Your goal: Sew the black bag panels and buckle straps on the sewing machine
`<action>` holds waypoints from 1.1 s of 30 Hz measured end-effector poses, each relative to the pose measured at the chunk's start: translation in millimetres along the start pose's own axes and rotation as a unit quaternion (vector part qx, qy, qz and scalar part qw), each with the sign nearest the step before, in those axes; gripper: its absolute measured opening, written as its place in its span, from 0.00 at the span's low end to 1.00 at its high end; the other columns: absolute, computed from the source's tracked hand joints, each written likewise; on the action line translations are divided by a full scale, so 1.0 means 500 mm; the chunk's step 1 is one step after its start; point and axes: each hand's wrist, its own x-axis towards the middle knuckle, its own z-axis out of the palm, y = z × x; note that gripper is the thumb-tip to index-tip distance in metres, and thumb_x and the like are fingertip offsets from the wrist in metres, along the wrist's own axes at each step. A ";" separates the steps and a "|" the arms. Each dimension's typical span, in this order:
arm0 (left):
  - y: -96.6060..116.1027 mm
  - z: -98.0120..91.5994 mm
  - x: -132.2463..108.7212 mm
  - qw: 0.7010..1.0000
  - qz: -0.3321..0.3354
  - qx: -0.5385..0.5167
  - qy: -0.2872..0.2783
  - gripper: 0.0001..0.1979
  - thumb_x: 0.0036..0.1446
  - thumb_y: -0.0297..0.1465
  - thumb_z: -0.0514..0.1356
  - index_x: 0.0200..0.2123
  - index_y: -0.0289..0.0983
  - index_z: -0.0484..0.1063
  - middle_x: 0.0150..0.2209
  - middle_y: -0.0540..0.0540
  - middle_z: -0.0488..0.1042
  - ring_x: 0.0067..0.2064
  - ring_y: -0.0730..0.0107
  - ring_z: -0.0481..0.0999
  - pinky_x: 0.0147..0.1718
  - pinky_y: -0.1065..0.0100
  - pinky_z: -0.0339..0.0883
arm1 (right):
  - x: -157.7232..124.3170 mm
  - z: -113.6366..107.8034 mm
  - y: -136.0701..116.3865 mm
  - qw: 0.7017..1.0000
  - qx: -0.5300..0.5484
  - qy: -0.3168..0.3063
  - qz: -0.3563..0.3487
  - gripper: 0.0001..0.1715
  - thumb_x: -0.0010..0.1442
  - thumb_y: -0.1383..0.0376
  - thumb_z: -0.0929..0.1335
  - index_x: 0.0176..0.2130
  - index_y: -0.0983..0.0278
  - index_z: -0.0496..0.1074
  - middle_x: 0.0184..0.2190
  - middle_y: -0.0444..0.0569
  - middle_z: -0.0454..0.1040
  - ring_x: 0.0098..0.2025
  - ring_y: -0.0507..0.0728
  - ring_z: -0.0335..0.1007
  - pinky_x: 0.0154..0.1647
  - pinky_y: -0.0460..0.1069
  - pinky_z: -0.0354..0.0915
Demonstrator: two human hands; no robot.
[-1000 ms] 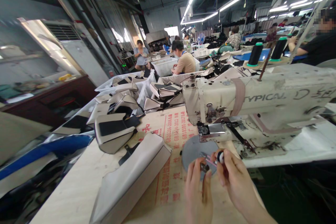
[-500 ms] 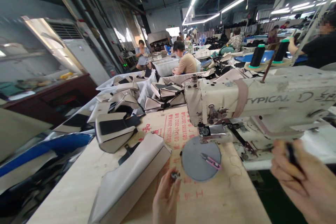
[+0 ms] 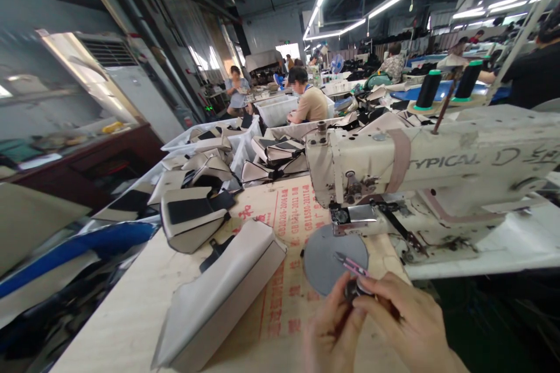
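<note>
My left hand (image 3: 331,329) and my right hand (image 3: 405,323) meet low in the view, just in front of the sewing machine (image 3: 420,178). Their fingertips pinch together round a small dark metal part (image 3: 353,290); most of it is hidden by the fingers. Right beyond them lies a grey round disc (image 3: 326,253) on the table, with pink thread snips (image 3: 352,265) on its near edge. The machine's needle area (image 3: 347,215) stands just behind the disc.
A beige seat cover (image 3: 223,291) lies on the printed cardboard (image 3: 289,227) to the left, with more black-and-beige covers (image 3: 192,215) and white bins (image 3: 205,134) behind. Two black thread cones (image 3: 426,90) stand on the machine. Other people sit at work further back.
My right hand has come back from the right to join my left hand near the disc. My left hand moved right with the small part. The snips stayed on the disc.
</note>
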 end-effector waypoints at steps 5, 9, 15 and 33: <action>0.010 0.017 -0.013 0.992 -0.059 -0.113 -0.011 0.23 0.42 0.34 0.64 0.45 0.38 0.71 0.47 0.41 0.71 0.49 0.57 0.69 0.48 0.61 0.63 | -0.020 0.002 0.020 0.984 -0.129 -0.047 -0.112 0.12 0.56 0.66 0.66 0.41 0.67 0.68 0.25 0.46 0.69 0.27 0.51 0.67 0.30 0.45 0.65; 0.019 0.025 -0.013 0.964 -0.135 -0.230 0.006 0.17 0.45 0.34 0.63 0.41 0.36 0.73 0.46 0.39 0.72 0.47 0.57 0.70 0.48 0.60 0.64 | -0.031 -0.011 0.035 0.963 -0.184 -0.100 -0.168 0.19 0.58 0.70 0.62 0.50 0.72 0.63 0.28 0.51 0.69 0.28 0.53 0.68 0.29 0.47 0.66; 0.016 0.040 -0.004 0.953 -0.142 -0.258 0.067 0.15 0.39 0.30 0.67 0.34 0.36 0.74 0.36 0.42 0.76 0.40 0.62 0.75 0.42 0.65 0.68 | -0.023 -0.023 0.008 0.961 -0.194 -0.110 -0.161 0.20 0.60 0.70 0.55 0.50 0.70 0.62 0.28 0.52 0.71 0.29 0.53 0.69 0.29 0.45 0.67; 0.054 0.047 -0.008 0.952 -0.082 -0.286 0.072 0.15 0.39 0.28 0.67 0.33 0.36 0.70 0.31 0.45 0.77 0.38 0.62 0.76 0.40 0.63 0.69 | 0.005 -0.069 -0.019 0.992 -0.059 -0.107 0.024 0.06 0.58 0.63 0.62 0.30 0.63 0.66 0.13 0.35 0.54 0.14 0.45 0.53 0.18 0.40 0.52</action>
